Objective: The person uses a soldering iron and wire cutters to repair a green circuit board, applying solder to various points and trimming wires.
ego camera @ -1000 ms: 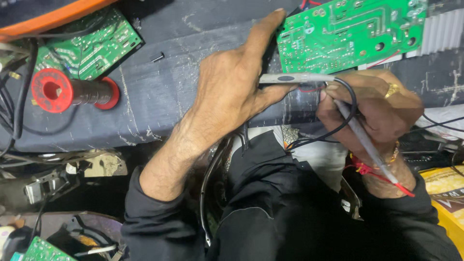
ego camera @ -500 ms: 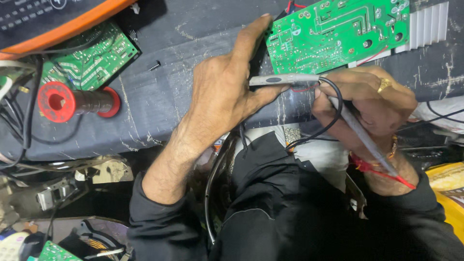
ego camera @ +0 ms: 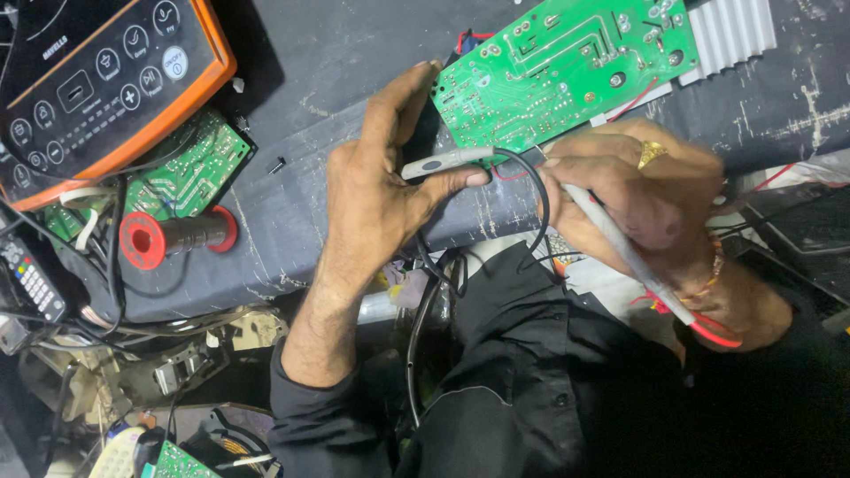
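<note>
My left hand [ego camera: 382, 190] grips a slim grey probe [ego camera: 443, 161] between thumb and fingers, its tip pointing right toward the lower edge of a green circuit board [ego camera: 567, 62]. The index finger reaches up to the board's left corner. My right hand [ego camera: 637, 190], with a gold ring, holds a second grey probe [ego camera: 620, 243] like a pen, its tip at the board's bottom edge. A black lead [ego camera: 540, 208] loops between the two hands. A white ribbed heat sink [ego camera: 730, 31] sits at the board's right end.
An orange-rimmed black control panel [ego camera: 106, 71] lies at top left over another green board [ego camera: 190, 168]. A red spool [ego camera: 173, 237] rests on the dark bench cover [ego camera: 292, 221]. A remote [ego camera: 31, 279] and tangled wires and parts [ego camera: 133, 354] crowd the lower left.
The view has shifted, so board and hands sit lower and further right in frame. Both hands keep their probes at the board's lower edge; the orange-rimmed panel shows more fully.
</note>
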